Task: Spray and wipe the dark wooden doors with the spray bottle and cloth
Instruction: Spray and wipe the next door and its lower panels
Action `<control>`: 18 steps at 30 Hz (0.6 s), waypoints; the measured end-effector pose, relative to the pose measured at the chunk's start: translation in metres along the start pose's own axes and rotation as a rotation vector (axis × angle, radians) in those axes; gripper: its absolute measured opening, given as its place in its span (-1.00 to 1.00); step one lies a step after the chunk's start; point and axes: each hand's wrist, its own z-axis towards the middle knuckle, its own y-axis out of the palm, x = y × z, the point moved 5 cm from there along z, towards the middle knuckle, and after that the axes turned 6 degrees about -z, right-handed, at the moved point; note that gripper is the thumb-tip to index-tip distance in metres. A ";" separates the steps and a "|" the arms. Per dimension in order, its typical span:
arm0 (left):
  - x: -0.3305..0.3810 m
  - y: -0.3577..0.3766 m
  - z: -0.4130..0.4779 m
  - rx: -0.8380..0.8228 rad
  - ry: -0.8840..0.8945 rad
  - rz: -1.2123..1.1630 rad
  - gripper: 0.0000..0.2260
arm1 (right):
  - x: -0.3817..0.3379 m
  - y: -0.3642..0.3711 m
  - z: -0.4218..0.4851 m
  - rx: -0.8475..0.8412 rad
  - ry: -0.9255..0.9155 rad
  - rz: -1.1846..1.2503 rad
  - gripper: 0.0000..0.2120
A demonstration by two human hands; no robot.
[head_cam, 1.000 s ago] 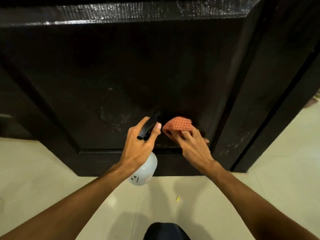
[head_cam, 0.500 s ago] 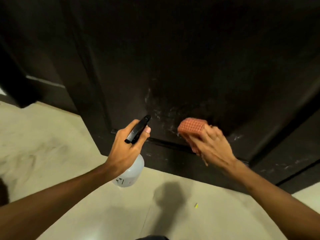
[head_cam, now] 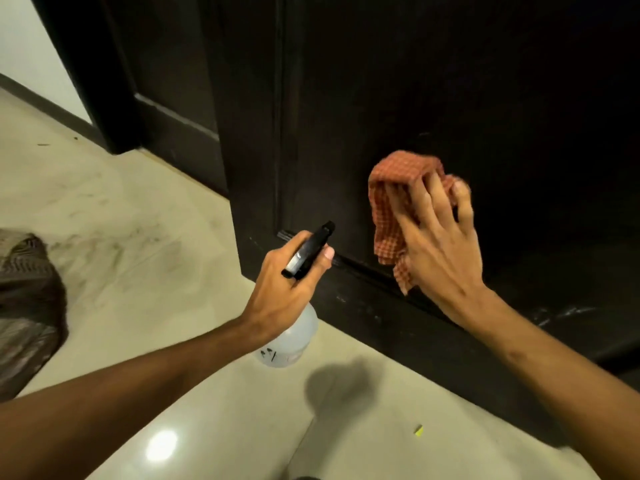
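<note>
Left hand (head_cam: 287,289) gripped spray bottle (head_cam: 292,341), fingers curled round black trigger head, nozzle aimed at dark wooden door (head_cam: 485,98) near lower left corner of its panel. White bottle body hung below wrist, above pale floor (head_cam: 138,202). Right hand (head_cam: 440,251) pressed orange checked cloth (head_cam: 391,199) flat against lower door panel, fingers spread and fairly straight, thumb hidden; loose cloth end hung toward bottom rail. Small yellow scrap (head_cam: 419,430) lay on floor near door's bottom edge.
</note>
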 end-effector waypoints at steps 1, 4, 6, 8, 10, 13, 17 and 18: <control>0.001 -0.004 0.001 0.020 0.001 -0.004 -0.80 | -0.007 0.000 0.004 -0.017 -0.039 -0.003 -0.37; 0.004 -0.019 0.001 0.093 0.001 -0.019 -0.80 | -0.054 0.019 -0.014 -0.185 -0.401 -0.037 -0.37; 0.002 -0.029 0.001 0.122 -0.004 -0.011 -0.80 | -0.059 0.019 -0.005 -0.187 -0.539 -0.103 -0.41; -0.002 -0.038 0.000 0.134 -0.003 -0.006 -0.78 | -0.047 0.003 0.030 -0.063 -0.386 -0.051 -0.45; -0.007 -0.049 -0.003 0.150 -0.019 -0.011 -0.77 | -0.037 -0.009 0.062 -0.009 -0.191 -0.046 -0.40; -0.013 -0.065 -0.006 0.191 -0.036 0.014 -0.82 | -0.075 -0.004 0.072 -0.108 -0.346 -0.065 -0.35; -0.030 -0.086 -0.004 0.246 -0.073 0.045 -0.79 | -0.118 0.012 0.069 -0.249 -0.575 -0.124 -0.35; -0.037 -0.092 -0.003 0.263 -0.080 0.061 -0.77 | -0.117 0.008 0.085 -0.201 -0.485 -0.109 -0.35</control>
